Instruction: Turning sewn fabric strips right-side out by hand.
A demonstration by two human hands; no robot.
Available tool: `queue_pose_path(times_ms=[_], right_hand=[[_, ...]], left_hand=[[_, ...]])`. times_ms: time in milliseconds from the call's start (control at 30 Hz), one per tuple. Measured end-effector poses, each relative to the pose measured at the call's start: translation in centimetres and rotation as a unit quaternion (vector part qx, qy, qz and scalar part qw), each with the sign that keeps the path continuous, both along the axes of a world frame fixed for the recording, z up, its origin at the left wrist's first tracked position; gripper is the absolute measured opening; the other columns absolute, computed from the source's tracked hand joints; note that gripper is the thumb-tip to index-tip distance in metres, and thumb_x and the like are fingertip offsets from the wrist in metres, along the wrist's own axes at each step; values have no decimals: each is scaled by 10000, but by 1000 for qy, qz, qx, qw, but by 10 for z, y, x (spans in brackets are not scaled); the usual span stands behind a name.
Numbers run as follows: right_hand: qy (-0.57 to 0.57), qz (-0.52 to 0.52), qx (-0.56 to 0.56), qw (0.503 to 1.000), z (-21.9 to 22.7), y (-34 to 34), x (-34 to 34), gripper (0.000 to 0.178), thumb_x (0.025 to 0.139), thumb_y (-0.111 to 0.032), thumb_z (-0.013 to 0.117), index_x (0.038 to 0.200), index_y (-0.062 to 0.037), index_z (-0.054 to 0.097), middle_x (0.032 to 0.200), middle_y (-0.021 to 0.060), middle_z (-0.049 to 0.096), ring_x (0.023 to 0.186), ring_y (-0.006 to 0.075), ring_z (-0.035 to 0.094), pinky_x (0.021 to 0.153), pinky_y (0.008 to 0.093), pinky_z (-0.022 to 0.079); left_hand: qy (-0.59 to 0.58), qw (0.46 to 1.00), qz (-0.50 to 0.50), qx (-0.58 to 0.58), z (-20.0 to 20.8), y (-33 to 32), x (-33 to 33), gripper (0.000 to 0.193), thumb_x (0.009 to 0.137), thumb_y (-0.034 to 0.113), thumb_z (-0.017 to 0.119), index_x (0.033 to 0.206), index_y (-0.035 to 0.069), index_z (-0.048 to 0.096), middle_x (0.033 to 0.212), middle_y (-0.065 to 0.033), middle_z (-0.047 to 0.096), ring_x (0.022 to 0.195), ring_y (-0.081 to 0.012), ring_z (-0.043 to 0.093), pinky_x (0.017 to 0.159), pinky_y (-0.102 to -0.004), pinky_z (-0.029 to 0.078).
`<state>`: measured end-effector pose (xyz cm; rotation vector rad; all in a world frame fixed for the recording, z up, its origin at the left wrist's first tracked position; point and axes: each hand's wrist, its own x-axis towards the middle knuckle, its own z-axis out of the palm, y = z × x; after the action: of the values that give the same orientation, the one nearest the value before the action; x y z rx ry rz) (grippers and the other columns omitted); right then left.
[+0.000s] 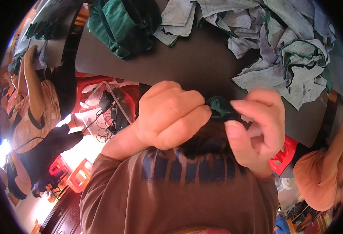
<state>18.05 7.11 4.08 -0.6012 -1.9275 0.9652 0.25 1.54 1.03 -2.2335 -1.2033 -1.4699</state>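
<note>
Most of the dark green cloth [219, 108] is hidden from us: only a small bunched knot of it shows between our two hands, close under the camera, just off the near edge of the black table [187, 62], so its full size and shape cannot be made out. Our left hand [170, 115] is curled into a fist that presses against the knot, and our right hand [257, 128] pinches it between thumb and fingertips; what lies below the hands is lost behind them and our brown printed shirt [179, 191]. On the table's far right part sprawls a heap of grey cloths [280, 43], with a folded green pile [120, 27] toward the far left. Beyond the left edge a seated person [31, 113], red plastic stools [76, 175] and tangled cables [105, 124] sit in glare, details washed out
</note>
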Motion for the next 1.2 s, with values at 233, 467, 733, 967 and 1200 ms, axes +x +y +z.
queue_pose_path(times_ms=[233,467,733,967,1200], right_hand=[[-75,7,125,989,-2,9,-4,207,615,-22,709,806,-23,629,686,65,566,560,217,522,504,302,391],[-49,70,-5,996,2,12,-2,135,648,-40,702,739,-28,603,612,64,549,508,230,507,469,318,375],[-67,96,-65,991,-5,12,1,96,664,-28,660,707,-17,575,599,85,529,497,245,489,467,325,364],[26,96,-183,978,-10,8,5,35,725,-8,601,738,17,580,636,85,534,540,184,482,510,287,366],[151,141,-362,909,-25,0,0,97,795,-40,542,743,38,567,730,54,545,626,103,447,564,235,351]], left_hand=[[17,1000,-7,0,-1,0,2,245,604,72,625,835,13,572,783,-84,565,519,-151,499,485,-278,430],[-7,1000,-19,6,-1,-2,3,221,608,66,619,819,18,574,771,-85,564,517,-150,499,472,-272,417],[23,993,-94,-74,3,-8,2,323,650,55,681,925,6,519,865,-135,560,588,-218,562,550,-344,471],[12,994,-94,-61,-1,-7,3,300,624,17,687,880,-7,533,827,-141,558,598,-226,552,530,-347,469],[-114,985,-101,-85,-13,-4,15,245,607,-5,657,835,18,570,785,-103,554,521,-182,491,464,-277,405]])
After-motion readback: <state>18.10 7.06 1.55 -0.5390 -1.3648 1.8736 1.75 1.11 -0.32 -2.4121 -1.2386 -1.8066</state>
